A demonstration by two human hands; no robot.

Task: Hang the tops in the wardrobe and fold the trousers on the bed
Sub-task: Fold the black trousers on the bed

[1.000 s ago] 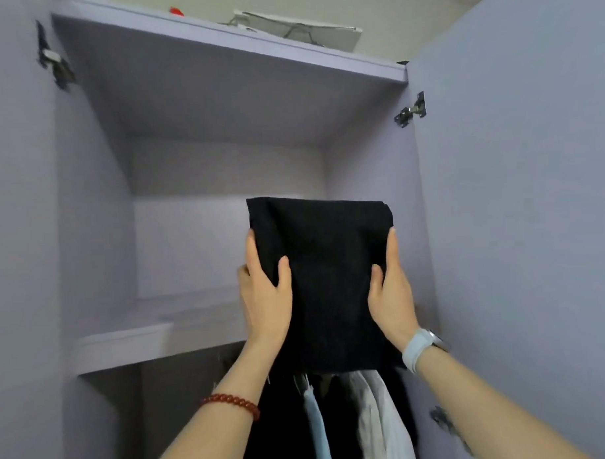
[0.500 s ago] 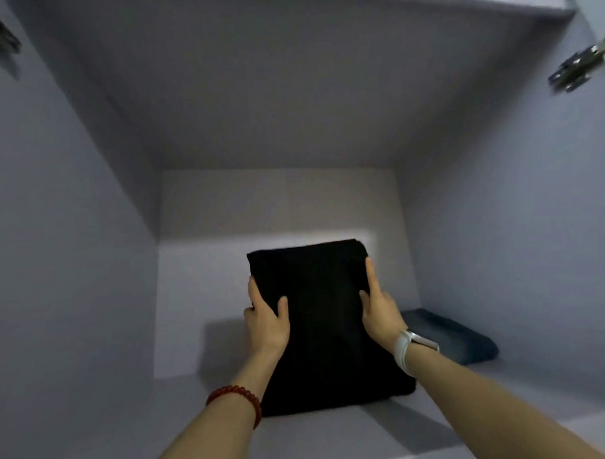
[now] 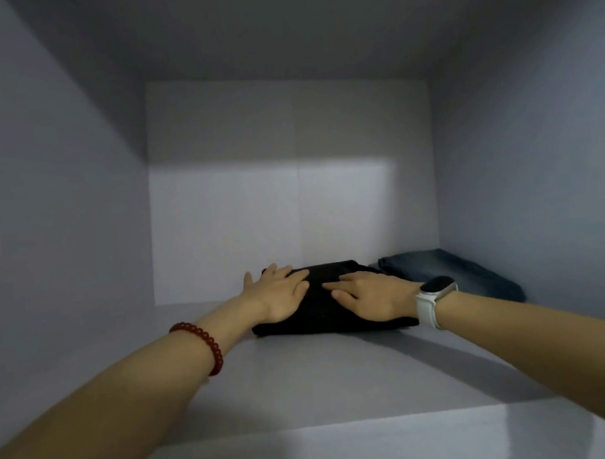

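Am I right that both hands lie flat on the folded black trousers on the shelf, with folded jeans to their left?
Not quite: the head view shows the folded jeans to the right of the black trousers, not the left. The left hand and right hand do lie flat on them, on the shelf.

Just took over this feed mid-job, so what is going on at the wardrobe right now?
A person is reaching into a wardrobe shelf with both arms. The left hand and the right hand lie flat, fingers straight, on top of folded black trousers that rest on the shelf near the back wall. Folded blue jeans lie just to the right in the corner; whether the two piles touch is unclear.
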